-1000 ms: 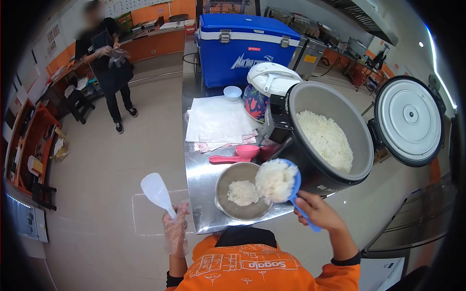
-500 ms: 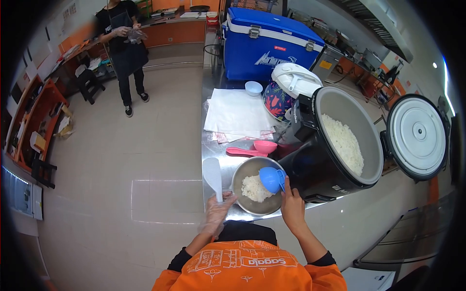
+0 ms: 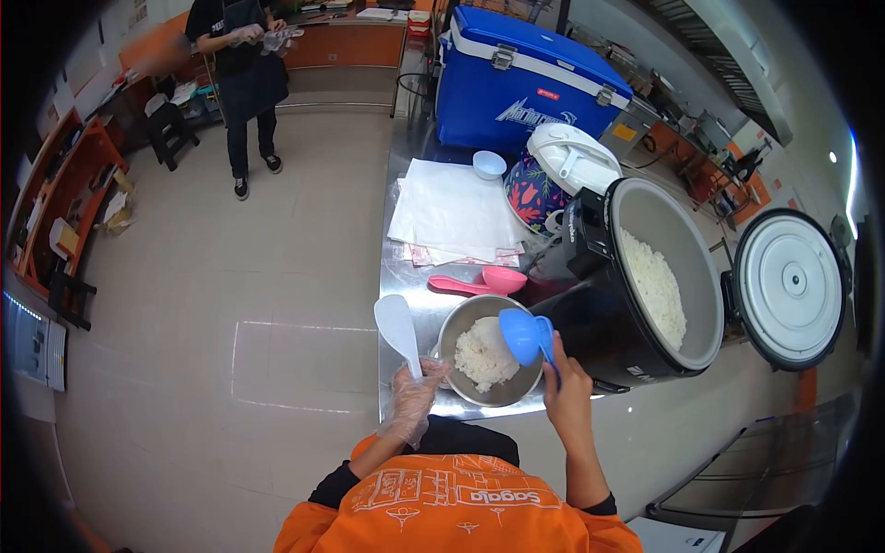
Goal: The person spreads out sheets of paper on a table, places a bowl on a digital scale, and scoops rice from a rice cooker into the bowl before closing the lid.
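Note:
In my left hand (image 3: 412,394), covered by a clear plastic glove, is a white rice paddle (image 3: 397,330), its blade pointing up and away from me. The fingers of that hand reach the left rim of a metal bowl (image 3: 449,343). White rice (image 3: 485,355) lies heaped inside the bowl. My bare right hand (image 3: 566,385) grips the handle of a blue scoop (image 3: 522,337), whose rounded cup is over the right part of the bowl. What the cup holds, if anything, is hidden. A pink scoop (image 3: 502,279) rests on the metal table just behind the bowl.
To the right stands a large open rice cooker (image 3: 590,304) with rice inside, its lid (image 3: 795,279) swung out right. White paper sheets (image 3: 456,210), a small pale bowl (image 3: 489,165), a patterned rice cooker (image 3: 535,194) and a blue cooler box (image 3: 525,92) sit further back. A person (image 3: 241,83) stands far left.
The blue scoop has shifted slightly right and turned, with more rice showing in the bowl. The paddle's blade leans further left. At the far left, the person's hands have moved.

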Demonstrator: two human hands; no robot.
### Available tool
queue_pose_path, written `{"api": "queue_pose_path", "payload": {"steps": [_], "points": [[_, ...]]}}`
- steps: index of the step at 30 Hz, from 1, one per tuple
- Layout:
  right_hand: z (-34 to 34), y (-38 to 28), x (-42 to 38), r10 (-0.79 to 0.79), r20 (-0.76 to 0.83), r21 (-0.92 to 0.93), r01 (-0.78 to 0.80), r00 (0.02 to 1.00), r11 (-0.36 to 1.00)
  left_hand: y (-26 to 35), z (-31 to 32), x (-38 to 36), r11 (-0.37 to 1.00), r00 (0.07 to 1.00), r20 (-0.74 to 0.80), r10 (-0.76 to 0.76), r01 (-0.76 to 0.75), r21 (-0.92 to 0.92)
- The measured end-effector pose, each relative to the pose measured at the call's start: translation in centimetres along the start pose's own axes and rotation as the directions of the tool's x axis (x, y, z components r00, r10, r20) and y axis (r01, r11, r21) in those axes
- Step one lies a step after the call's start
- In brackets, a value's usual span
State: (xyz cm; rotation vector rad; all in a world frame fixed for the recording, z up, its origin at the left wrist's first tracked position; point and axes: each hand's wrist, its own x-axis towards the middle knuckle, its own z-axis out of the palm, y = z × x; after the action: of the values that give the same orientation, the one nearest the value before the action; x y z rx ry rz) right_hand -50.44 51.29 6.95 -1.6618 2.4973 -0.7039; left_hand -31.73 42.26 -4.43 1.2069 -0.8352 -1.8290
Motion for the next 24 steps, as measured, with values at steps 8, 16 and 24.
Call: {"api": "queue_pose_path", "payload": {"steps": [8, 16, 24], "points": [[3.2, 0.9, -0.3, -0.055, 0.127, 0.034, 0.051, 0.99, 0.998, -1.4, 0.3, 0.5, 0.991, 0.991, 0.006, 0.13, -0.13, 0.023], [3.6, 1.7, 1.2, -0.028, 0.06, 0.143, 0.019, 0.998, 0.989, 0.3, 0.3, -0.3, 0.998, 0.999, 0.014, -0.039, 0.039, -0.039], [-1.7, 1.5, -0.7, 0.168, -0.003, 0.281, -0.16, 0.986, 0.946, 1.3, -1.4, -0.4, 0.984, 0.989, -0.103, -0.103, 0.116, 0.133]]}}
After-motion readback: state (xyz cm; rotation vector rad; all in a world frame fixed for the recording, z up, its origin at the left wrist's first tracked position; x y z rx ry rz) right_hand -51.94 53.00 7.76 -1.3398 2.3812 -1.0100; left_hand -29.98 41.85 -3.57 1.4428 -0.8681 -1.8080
